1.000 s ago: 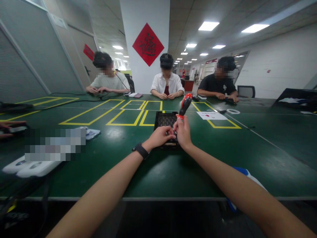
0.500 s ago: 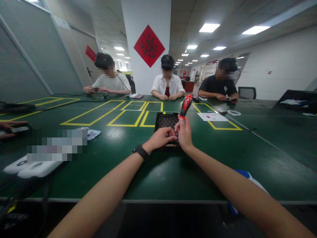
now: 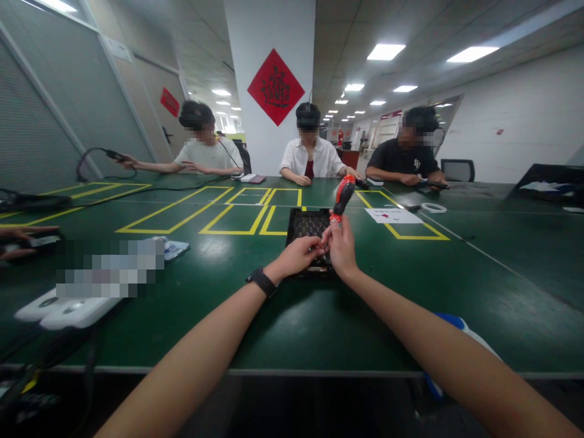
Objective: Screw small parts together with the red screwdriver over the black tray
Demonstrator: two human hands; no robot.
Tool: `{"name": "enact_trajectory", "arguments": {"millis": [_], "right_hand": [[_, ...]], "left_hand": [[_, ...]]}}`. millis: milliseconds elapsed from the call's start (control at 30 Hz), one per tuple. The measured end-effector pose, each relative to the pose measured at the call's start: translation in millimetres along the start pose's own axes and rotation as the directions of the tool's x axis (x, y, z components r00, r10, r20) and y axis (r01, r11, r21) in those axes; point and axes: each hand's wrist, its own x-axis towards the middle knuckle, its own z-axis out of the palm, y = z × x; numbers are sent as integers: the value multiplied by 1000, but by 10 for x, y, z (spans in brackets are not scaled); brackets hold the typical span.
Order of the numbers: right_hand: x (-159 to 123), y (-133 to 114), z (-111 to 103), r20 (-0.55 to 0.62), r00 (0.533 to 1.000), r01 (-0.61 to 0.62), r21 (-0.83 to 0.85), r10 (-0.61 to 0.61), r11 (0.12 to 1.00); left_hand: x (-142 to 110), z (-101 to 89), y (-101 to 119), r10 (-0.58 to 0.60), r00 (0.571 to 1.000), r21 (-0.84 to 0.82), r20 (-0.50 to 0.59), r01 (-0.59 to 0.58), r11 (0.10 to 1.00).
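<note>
In my right hand (image 3: 341, 246) is a screwdriver (image 3: 344, 196), its red and black handle tilted upward above the fingers. My left hand (image 3: 301, 254), with a dark watch (image 3: 261, 281) on the wrist, is closed in a pinch close to the right fingertips. Whatever its fingertips hold is too small to make out. Both hands are over a black tray (image 3: 292, 228) that stands on the green table (image 3: 274, 328). Small dark compartments or pieces show inside the tray. The hands cover its near middle and right side, and the screwdriver's tip cannot be seen clearly.
White devices (image 3: 75, 310) lie at the left, near another person's hand (image 3: 18, 242). A printed white sheet (image 3: 393, 216) and a white ring (image 3: 433, 208) are on the right. Yellow tape (image 3: 214, 232) marks the table. Several people sit around it. A blue-and-white object (image 3: 460, 325) sits by my right forearm.
My hands stay over the tray with little movement. Across the table, the person at left has stretched an arm out with a dark cabled object; the middle person has reached a hand sideways.
</note>
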Motion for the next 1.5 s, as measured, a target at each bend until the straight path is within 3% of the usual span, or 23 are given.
{"name": "enact_trajectory", "arguments": {"millis": [233, 533, 833, 1167, 1500], "right_hand": [[-6, 9, -5, -43, 999, 24, -47, -26, 999], [-15, -31, 4, 6, 999, -31, 21, 31, 999], [-3, -6, 0, 1, 1000, 13, -18, -13, 1000], [21, 22, -3, 64, 995, -74, 31, 71, 997], [-11, -50, 9, 51, 998, -32, 4, 32, 999]], "left_hand": [[-11, 7, -8, -91, 996, -72, 9, 92, 993], [-13, -19, 37, 26, 999, -87, 19, -24, 996], [10, 14, -12, -85, 996, -66, -35, 83, 994], [-9, 2, 6, 17, 1000, -81, 22, -16, 997], [-5, 30, -48, -48, 999, -79, -7, 47, 996]]}}
